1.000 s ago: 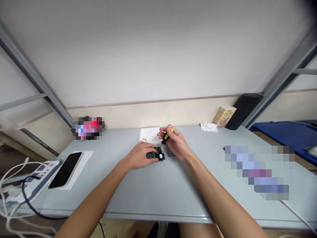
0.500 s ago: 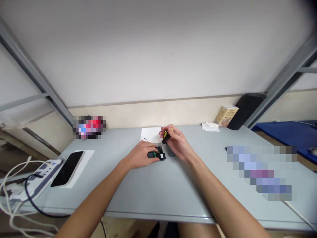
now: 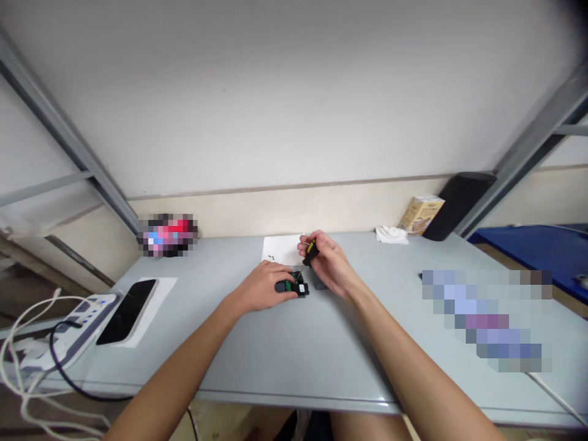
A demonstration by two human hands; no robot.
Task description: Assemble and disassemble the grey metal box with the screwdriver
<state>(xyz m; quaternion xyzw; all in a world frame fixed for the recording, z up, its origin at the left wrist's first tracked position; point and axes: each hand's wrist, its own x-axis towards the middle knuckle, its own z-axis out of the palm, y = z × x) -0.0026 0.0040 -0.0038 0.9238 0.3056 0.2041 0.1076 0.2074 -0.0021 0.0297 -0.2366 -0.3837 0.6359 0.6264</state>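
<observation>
My left hand (image 3: 266, 287) grips a small black device with a green circuit board (image 3: 300, 289) on the desk, thumb on the near side and fingers on the far side. In my right hand (image 3: 331, 263) is a black and yellow screwdriver (image 3: 312, 251), held at a slant with its shaft pointing down to the board. Whether the tip sits in a screw is too small to tell. A dark grey flat piece (image 3: 318, 282) lies under my right hand, partly hidden. Behind the device, a white paper (image 3: 281, 246) carries several tiny dark bits that look like screws (image 3: 271, 257).
On the left lie a phone (image 3: 127, 312) on white paper and a power strip (image 3: 76, 337) with cables. At the back right stand a yellow box (image 3: 420, 215), a crumpled tissue (image 3: 391, 235) and a black cylinder (image 3: 459, 205). Blurred-out items lie at far left and right.
The screwdriver handle has turned slightly in my right fingers. My left hand stays on the device, and the whole view has shifted a little.
</observation>
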